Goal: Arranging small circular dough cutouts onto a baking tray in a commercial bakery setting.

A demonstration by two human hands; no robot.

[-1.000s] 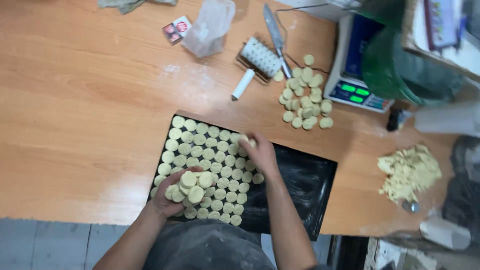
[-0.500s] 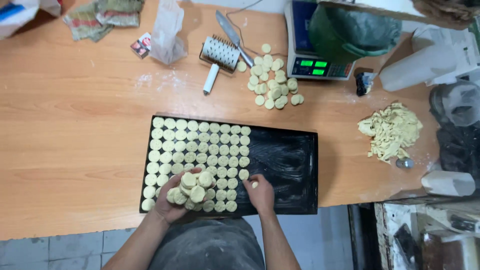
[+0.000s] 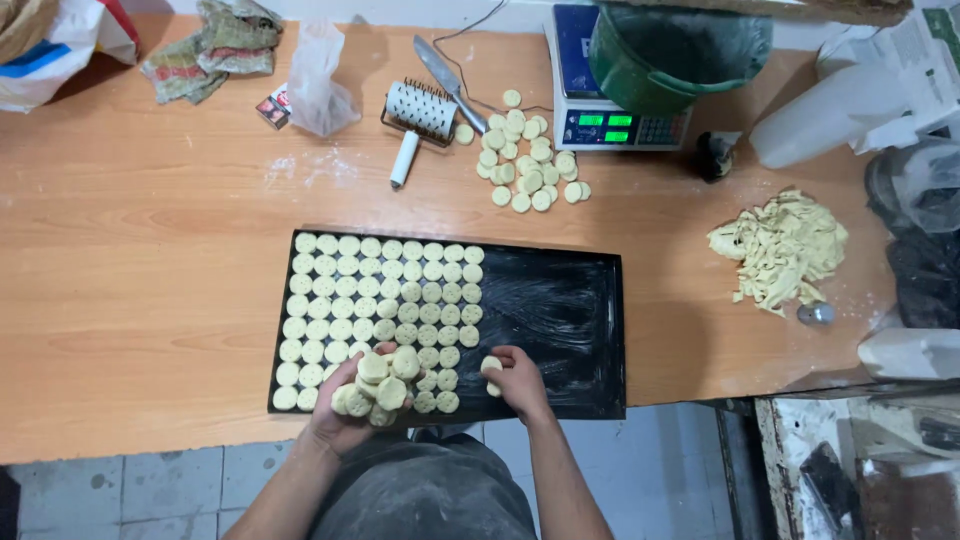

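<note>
My left hand [image 3: 345, 405] is cupped palm-up over the tray's near-left corner, fingers curled around a loose stack of dough discs [image 3: 385, 380]; same spot and same load as half a second back, so it's just the feeder. My right hand [image 3: 518, 380] is what changed: a second ago it was up at the far end of the newest column, now it's back at the near edge, fingertips pinched on a single disc [image 3: 491, 367] just right of the filled block; I read that as one column closed and the next one opening.

Tray [image 3: 560, 300] is a flat black sheet, thin raised rim, greasy smear marks across the bare right part. Laid discs [image 3: 385, 300] sit in tight rows on the left part: pale cream, round, flat, pricked tops, nearly touching.

Table [image 3: 150, 250] is orange wood laminate, dusted with flour. Further out: a heap of ragged dough offcuts [image 3: 780, 245] at right, a small metal cutter [image 3: 815, 313] beside it; a loose pile of spare discs [image 3: 525, 160]; a spiked roller [image 3: 418, 115] with white handle; a knife [image 3: 445, 75]; a scale [image 3: 600, 110] bearing a green bucket [image 3: 680, 55]; clear bag [image 3: 315, 75] and rags [image 3: 210, 50] at the far edge.
</note>
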